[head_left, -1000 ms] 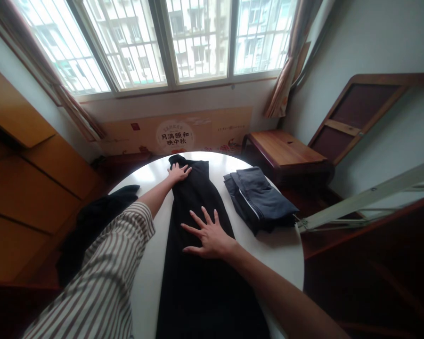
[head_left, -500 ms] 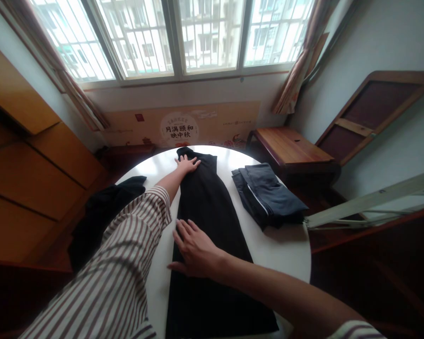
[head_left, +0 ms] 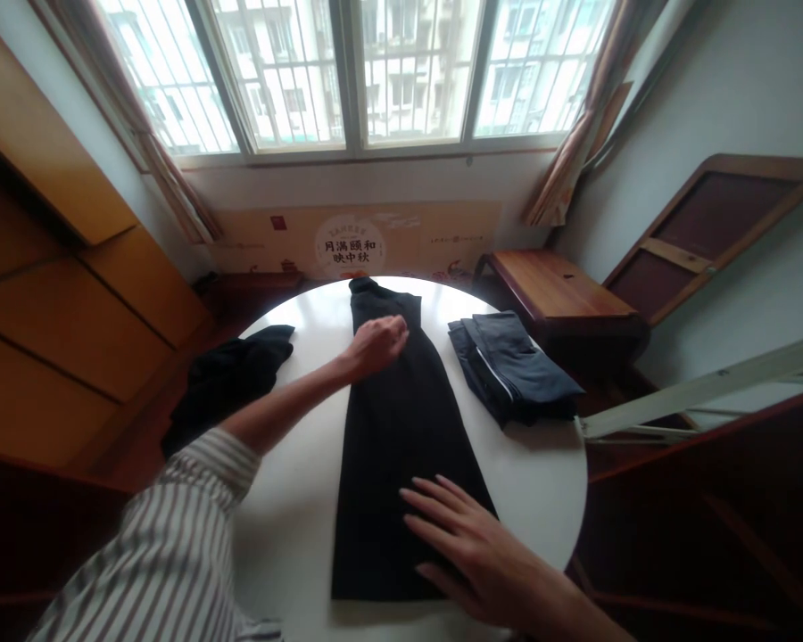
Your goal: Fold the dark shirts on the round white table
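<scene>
A long black garment [head_left: 401,446] lies flat and straight down the middle of a round white table [head_left: 542,473], its hem visible near the front. My left hand [head_left: 375,346], in a striped sleeve, hangs curled over the garment's upper part, with no cloth visibly held. My right hand [head_left: 472,553] is spread flat, its fingertips on the lower right edge of the garment. To the right lies a folded stack of dark blue trousers [head_left: 509,370] with a white side stripe. A crumpled black cloth [head_left: 224,383] sits at the table's left edge, near my left forearm.
A wooden bench [head_left: 555,285] stands beyond the table on the right, and a pale ladder rail [head_left: 696,392] juts in at the right. Orange wooden cabinets [head_left: 60,330] fill the left. A printed cardboard panel [head_left: 354,245] sits below the barred window [head_left: 408,71].
My left hand has lifted from the garment's top and curled. My right hand has slid down to the lower right edge. The garment's hem has come into view as my head tilted.
</scene>
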Available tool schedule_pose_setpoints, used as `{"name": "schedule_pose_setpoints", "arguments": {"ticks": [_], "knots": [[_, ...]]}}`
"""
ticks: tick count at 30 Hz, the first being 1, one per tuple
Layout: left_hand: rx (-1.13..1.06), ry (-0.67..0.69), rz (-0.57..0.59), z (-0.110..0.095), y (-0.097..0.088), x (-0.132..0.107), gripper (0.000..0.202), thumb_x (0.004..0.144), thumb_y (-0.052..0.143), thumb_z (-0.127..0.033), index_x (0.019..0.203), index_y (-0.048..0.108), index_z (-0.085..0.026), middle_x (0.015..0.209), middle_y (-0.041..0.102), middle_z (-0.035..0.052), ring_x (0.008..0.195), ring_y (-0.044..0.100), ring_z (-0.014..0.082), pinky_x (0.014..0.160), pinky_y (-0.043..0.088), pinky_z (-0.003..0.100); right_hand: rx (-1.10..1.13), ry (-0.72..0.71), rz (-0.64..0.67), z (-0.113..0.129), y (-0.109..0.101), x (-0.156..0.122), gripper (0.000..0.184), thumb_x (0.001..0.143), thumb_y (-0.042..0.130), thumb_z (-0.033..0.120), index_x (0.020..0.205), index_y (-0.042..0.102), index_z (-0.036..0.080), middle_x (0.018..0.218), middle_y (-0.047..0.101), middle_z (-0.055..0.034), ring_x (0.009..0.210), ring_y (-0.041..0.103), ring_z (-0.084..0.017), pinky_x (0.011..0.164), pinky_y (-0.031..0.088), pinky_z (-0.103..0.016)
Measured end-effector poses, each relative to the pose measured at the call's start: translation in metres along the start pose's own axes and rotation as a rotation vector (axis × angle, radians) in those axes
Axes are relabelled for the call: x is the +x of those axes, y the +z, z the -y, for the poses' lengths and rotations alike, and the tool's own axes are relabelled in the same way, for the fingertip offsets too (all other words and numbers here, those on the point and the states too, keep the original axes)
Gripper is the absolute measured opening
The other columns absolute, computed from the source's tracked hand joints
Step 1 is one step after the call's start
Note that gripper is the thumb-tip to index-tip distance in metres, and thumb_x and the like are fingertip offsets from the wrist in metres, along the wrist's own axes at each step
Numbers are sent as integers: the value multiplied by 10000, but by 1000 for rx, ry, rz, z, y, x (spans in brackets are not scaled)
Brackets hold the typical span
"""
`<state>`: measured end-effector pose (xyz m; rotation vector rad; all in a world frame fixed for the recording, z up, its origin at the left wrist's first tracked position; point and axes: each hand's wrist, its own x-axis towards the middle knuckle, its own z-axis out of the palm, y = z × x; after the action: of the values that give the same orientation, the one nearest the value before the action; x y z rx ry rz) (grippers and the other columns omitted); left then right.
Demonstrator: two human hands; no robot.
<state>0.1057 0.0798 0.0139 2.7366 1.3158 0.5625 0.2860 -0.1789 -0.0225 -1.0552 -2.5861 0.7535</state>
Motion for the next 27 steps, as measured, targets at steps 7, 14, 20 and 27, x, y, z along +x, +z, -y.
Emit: {"name": "schedule_pose_setpoints", "arguments": {"ticks": [7, 14, 20, 27], "knots": [[-89, 315, 127, -73, -20, -244, 509, 881, 584, -582, 1167, 631, -164, 888, 643, 102, 785, 607, 214, 740, 541, 362, -168, 8, -37, -43, 14, -61, 676, 902, 614, 452, 1511, 361, 308, 1561, 333, -78, 1454, 267, -306, 1173, 281, -551], [65, 299, 9, -76, -1, -303, 325, 945, 534, -162, 1270, 557, -157, 833, 631, 68, 728, 602, 185, 656, 553, 316, -238, -16, -124, -53, 24, -65, 526, 943, 563, 386, 1442, 486, 239, 1526, 398, -92, 1431, 331, -278, 1162, 341, -506], [149, 391, -214, -73, -3, -319, 402, 904, 560, -79, 1303, 515, -95, 733, 609, 33, 618, 572, 162, 564, 519, 311, -241, -46, -166, -49, 25, -66, 513, 919, 515, 202, 1430, 504, 243, 1493, 453, -85, 1400, 393, -264, 1183, 305, -505], [-29, 234, -60, -84, -17, -303, 80, 925, 564, -206, 918, 640, -181, 751, 611, 44, 670, 581, 172, 623, 522, 327, -344, -180, -287, -51, 34, -68, 520, 834, 465, 49, 1332, 589, 131, 1354, 602, -133, 1311, 510, -228, 1041, 507, -368]]}}
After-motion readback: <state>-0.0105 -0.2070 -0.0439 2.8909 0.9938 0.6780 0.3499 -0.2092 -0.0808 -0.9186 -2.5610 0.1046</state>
